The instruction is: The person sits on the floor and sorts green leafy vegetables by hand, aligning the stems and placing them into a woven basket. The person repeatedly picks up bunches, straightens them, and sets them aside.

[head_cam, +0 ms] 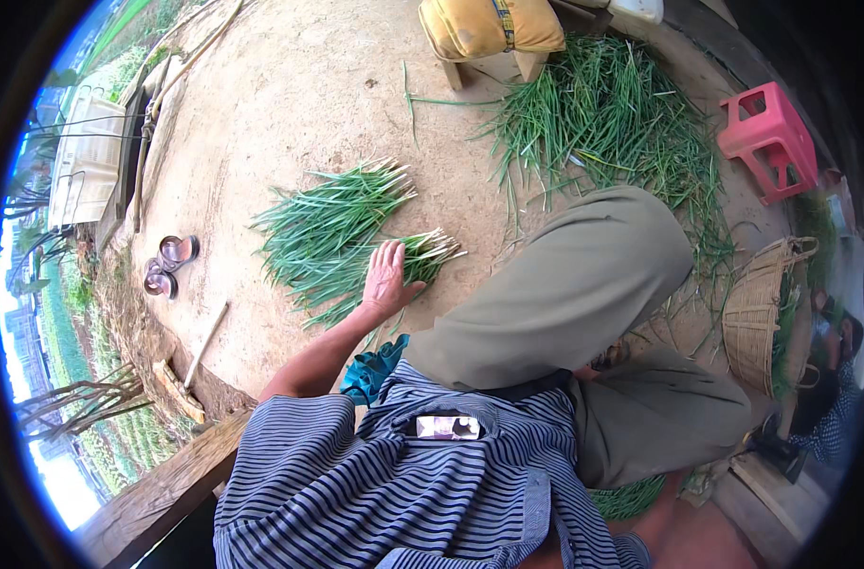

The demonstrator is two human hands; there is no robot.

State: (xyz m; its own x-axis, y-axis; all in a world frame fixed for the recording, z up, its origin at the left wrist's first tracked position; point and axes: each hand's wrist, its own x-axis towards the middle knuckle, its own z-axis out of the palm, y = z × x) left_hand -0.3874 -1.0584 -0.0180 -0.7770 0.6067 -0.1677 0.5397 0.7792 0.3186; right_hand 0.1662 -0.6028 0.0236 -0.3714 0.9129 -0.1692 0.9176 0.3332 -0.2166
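Observation:
My left hand (385,281) lies palm down on a bundle of green chive-like stalks (432,249), fingers extended and thumb out to the side. The bundle's pale cut ends point to the right. Touching it on the far side is a second bundle of the same greens (346,203), spread flat on the earthen floor (261,121). What looks like my right forearm (656,523) shows blurred at the bottom edge, close to more green stalks (627,500). I cannot make out the right hand's fingers or its grip there.
A large loose heap of greens (602,107) lies beside a yellow cushion (474,28) on a wooden stool. To the right are a pink plastic stool (773,142), a wicker basket (752,313) and another person (833,398). Sandals (169,263) and a long-handled tool (206,345) lie left.

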